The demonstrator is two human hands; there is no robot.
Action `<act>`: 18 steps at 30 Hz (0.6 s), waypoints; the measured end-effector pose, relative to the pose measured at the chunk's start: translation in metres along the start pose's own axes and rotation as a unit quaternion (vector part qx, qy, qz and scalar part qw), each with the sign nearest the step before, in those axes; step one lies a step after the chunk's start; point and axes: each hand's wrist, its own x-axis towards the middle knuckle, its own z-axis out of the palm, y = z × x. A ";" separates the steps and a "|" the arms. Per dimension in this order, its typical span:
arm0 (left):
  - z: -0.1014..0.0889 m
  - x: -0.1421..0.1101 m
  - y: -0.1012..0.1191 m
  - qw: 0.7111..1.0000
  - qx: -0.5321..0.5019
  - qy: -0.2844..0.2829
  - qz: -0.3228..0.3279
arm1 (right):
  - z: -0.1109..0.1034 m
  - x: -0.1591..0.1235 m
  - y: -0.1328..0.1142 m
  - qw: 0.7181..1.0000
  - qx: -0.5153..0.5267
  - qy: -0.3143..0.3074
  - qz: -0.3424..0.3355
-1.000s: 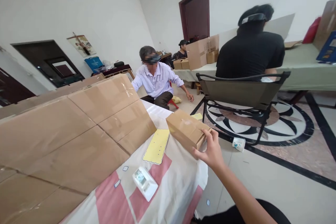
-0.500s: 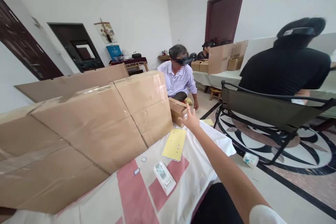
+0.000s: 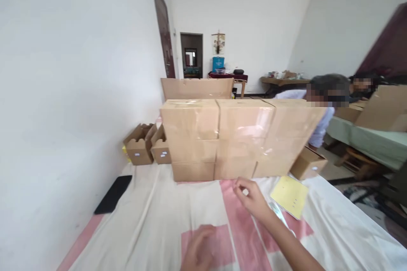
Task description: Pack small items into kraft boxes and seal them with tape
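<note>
Back from the small carton (image 3: 305, 164) has come the right hand (image 3: 254, 200), nearly pinched over 1 white speck (image 3: 245, 192), hold unclear; the left hand (image 3: 199, 246), loosely open, sits farther from it.

No readable text, only illegible small white labels (image 3: 137, 154) on small cardboard boxes (image 3: 145, 156)

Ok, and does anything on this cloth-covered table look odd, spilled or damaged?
Nothing stands out as odd, spilled or damaged. The taped cardboard boxes stand close together in a block, the yellow sheet lies flat, and the tablecloth shows only creases. The right forearm partly hides the white device, so I can't judge that fully.
</note>
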 end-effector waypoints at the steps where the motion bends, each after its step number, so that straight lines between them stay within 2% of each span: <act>1: -0.032 0.020 -0.010 0.996 -0.041 0.081 0.014 | 0.033 0.016 -0.015 0.999 0.029 -0.030 -0.009; 2: -0.068 0.043 -0.019 0.979 -0.064 0.193 0.005 | 0.070 0.032 -0.028 0.996 0.064 -0.055 -0.013; 3: -0.108 0.068 -0.029 0.949 -0.069 0.307 -0.016 | 0.109 0.049 -0.038 0.992 0.102 -0.076 -0.011; 4: -0.150 0.092 -0.040 0.926 -0.065 0.371 -0.032 | 0.149 0.065 -0.046 0.984 0.151 -0.098 -0.004; 5: -0.190 0.116 -0.052 0.904 -0.061 0.422 -0.043 | 0.191 0.082 -0.051 0.970 0.215 -0.109 0.019; 7: -0.261 0.159 -0.079 0.862 -0.054 0.499 -0.068 | 0.274 0.115 -0.056 0.959 0.254 -0.121 0.044; 9: -0.308 0.194 -0.107 0.843 -0.048 0.531 -0.072 | 0.347 0.142 -0.053 0.952 0.278 -0.108 0.075; 11: -0.330 0.222 -0.132 0.848 -0.044 0.526 -0.055 | 0.401 0.163 -0.041 0.945 0.297 -0.092 0.099; 13: -0.335 0.242 -0.153 0.858 -0.034 0.512 -0.035 | 0.435 0.176 -0.024 0.940 0.312 -0.076 0.113; 15: -0.335 0.253 -0.169 0.864 -0.011 0.504 -0.015 | 0.453 0.181 -0.006 0.937 0.323 -0.056 0.121; 18: -0.335 0.255 -0.185 0.868 0.040 0.496 0.007 | 0.461 0.181 0.008 0.942 0.317 -0.051 0.098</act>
